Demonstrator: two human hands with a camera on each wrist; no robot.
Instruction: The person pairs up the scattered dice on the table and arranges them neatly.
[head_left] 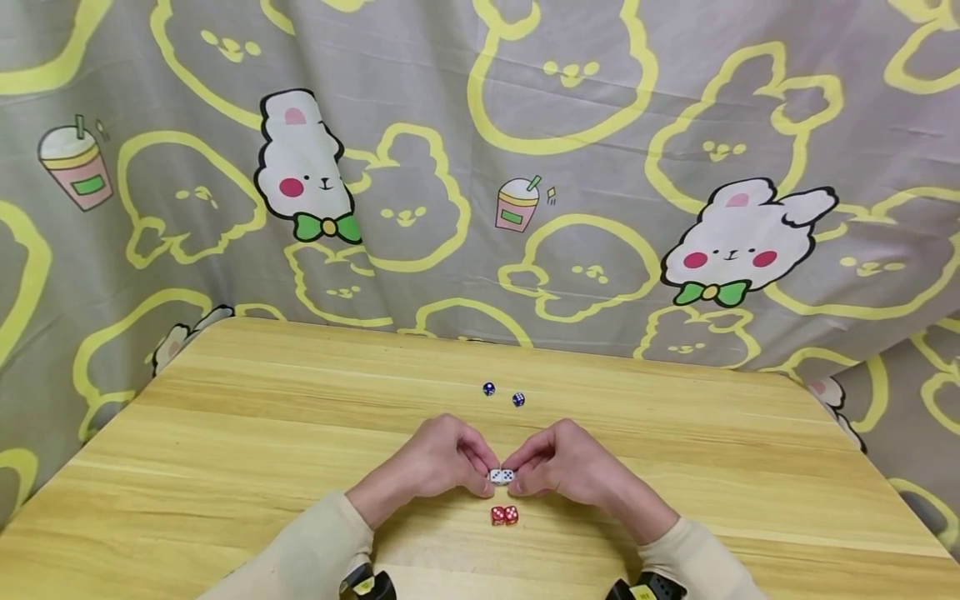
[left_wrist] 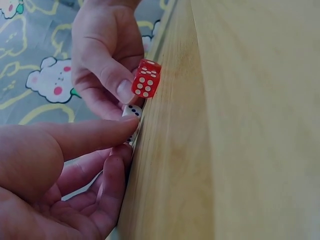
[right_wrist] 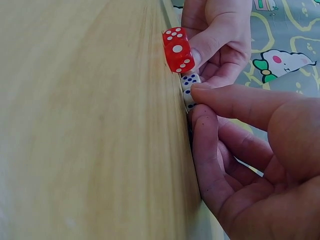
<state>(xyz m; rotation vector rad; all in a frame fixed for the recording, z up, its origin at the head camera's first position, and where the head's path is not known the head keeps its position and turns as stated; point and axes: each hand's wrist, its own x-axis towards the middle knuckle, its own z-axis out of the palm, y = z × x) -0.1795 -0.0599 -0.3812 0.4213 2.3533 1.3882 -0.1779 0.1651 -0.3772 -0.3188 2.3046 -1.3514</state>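
Two white dice, a left one (head_left: 495, 476) and a right one (head_left: 508, 476), sit side by side on the wooden table, apparently touching. My left hand (head_left: 442, 458) pinches the left white die between thumb and fingers. On the other side, my right hand (head_left: 570, 465) pinches the right one the same way. Dark pips show on a white die (right_wrist: 190, 80) in the right wrist view, while fingers hide much of it. Just nearer to me lies a pair of red dice, a left one (head_left: 498, 516) and a right one (head_left: 512, 515), set close together; neither hand holds them.
Beyond the hands lie two blue dice, one (head_left: 489, 388) slightly left of and farther than the other (head_left: 519, 400), with a gap between them. The wooden table (head_left: 247, 417) reaches back to a grey curtain (head_left: 435, 83) with cartoon prints.
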